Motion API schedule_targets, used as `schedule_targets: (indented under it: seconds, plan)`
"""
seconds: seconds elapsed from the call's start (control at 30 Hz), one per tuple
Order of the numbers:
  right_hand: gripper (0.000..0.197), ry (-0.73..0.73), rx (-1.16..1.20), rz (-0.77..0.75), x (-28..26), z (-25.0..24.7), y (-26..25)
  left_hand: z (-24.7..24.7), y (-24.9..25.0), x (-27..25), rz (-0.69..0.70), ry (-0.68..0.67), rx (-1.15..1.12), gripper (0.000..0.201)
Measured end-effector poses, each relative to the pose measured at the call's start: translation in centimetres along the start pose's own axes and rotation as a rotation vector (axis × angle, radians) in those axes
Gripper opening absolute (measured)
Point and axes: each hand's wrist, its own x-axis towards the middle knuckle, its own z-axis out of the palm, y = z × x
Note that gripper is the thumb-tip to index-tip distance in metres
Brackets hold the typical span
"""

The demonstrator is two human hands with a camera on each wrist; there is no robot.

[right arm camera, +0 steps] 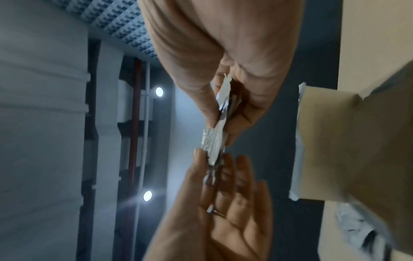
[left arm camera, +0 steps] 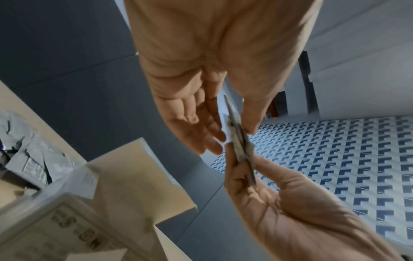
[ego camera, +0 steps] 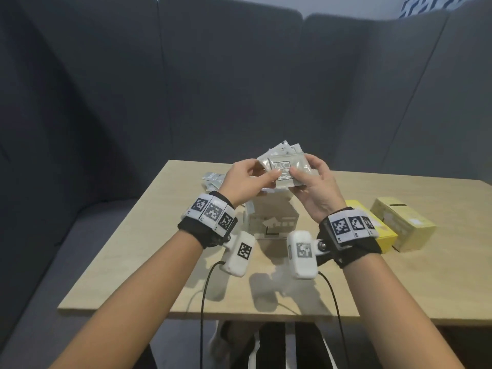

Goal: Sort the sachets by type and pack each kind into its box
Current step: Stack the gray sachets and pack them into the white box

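Observation:
Both hands are raised over the middle of the table and share a small stack of silver-beige sachets (ego camera: 285,170). My left hand (ego camera: 266,174) pinches the stack's left edge between thumb and fingers. My right hand (ego camera: 304,171) pinches its right side, thumb on the front. The left wrist view shows the stack (left arm camera: 238,141) edge-on between the two hands. The right wrist view shows its crinkled foil edge (right arm camera: 215,141) in the same place. Directly below stands a white and beige box (ego camera: 271,221) with its top flaps open. A loose pile of sachets (ego camera: 213,179) lies on the table at the far left.
Two yellow boxes (ego camera: 372,230) (ego camera: 402,223) stand side by side near the right of the wooden table (ego camera: 133,262). A grey upholstered bench wraps around behind and to the left. Cables hang from both wrist cameras over the front edge.

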Motion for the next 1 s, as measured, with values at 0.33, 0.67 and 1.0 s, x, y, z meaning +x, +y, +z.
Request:
schedule_targets:
  seconds: [0.33, 0.67, 1.0]
  plan:
    - [0.054, -0.061, -0.565, -0.104, 0.3, -0.5, 0.1, -0.3, -0.2, 1.2, -0.008, -0.035, 0.134, 0.018]
    - [0.020, -0.079, -0.355, -0.024, 0.4, -0.4, -0.2, -1.1, -0.3, 1.0, 0.067, 0.043, -0.076, 0.032]
    - [0.031, -0.121, -0.413, -0.076, 0.2, 0.2, 0.5, -1.8, 0.4, 0.4, 0.006, -0.114, -0.200, 0.030]
